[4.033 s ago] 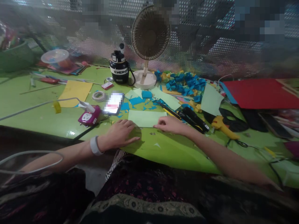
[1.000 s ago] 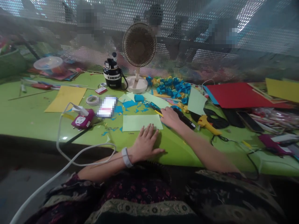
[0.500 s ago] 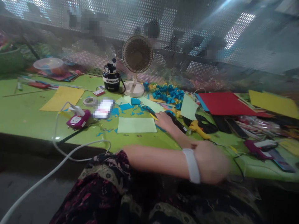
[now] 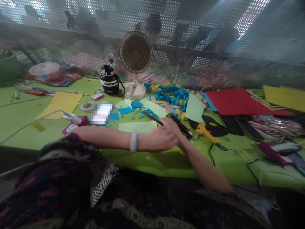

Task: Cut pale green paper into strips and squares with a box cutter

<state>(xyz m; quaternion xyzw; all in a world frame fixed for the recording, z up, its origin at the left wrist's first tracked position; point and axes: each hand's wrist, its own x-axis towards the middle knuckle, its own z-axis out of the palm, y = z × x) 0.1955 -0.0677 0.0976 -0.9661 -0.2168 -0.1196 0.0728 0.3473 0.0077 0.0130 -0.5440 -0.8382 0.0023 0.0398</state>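
Observation:
My left hand (image 4: 160, 140), with a white band on its wrist, reaches across from the left and lies over my right wrist; its fingers are smeared. My right hand (image 4: 173, 125) rests on the green table (image 4: 21, 127) with its fingers curled between a thin black and yellow cutter (image 4: 152, 118) and a thick black tool (image 4: 183, 126). What the fingers grip is hidden. A pale green paper sheet (image 4: 135, 126) lies just left of both hands.
Behind stand a small fan (image 4: 135, 52), a black jug (image 4: 109, 83) and a pile of folded blue and yellow paper (image 4: 171, 90). A phone (image 4: 101, 114), tape roll (image 4: 86, 106), yellow sheet (image 4: 59, 103), red sheet (image 4: 235, 101) and yellow glue gun (image 4: 206, 129) lie around.
My left hand left the table near the green sheet, swung far right, and now has come back over my right wrist. My right hand moved from the sheet's corner to the black tools.

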